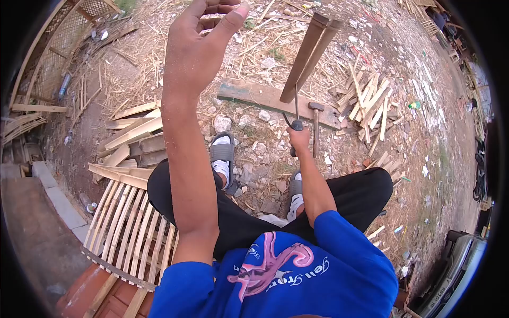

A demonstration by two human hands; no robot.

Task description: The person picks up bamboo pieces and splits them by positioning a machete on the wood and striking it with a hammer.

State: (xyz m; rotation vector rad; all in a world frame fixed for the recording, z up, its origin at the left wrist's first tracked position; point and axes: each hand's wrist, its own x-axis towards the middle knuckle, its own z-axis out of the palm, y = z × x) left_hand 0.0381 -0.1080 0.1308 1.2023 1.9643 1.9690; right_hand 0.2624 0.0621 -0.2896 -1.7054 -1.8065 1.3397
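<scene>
My right hand [298, 139] is wrapped round the black handle of a long knife [297, 100] with a curved guard. The thin blade is seen nearly edge-on and meets the lower end of a split bamboo piece [306, 61]. That piece stands tilted above a worn wooden plank [260, 96], with a dark line running down its length. Raised on the left, my left hand [204, 40] holds nothing; its thumb is stretched out and its fingers are slightly bent. A hammer [316, 107] with a wooden handle rests at the plank's near edge, beside my right hand.
Split bamboo strips [374, 103] lie heaped on the right. Wider bamboo pieces [135, 132] are piled on the left, above a slatted frame [130, 228]. Rubble and shavings cover the ground around my sandalled feet [222, 153]. A vehicle [450, 278] stands at the lower right.
</scene>
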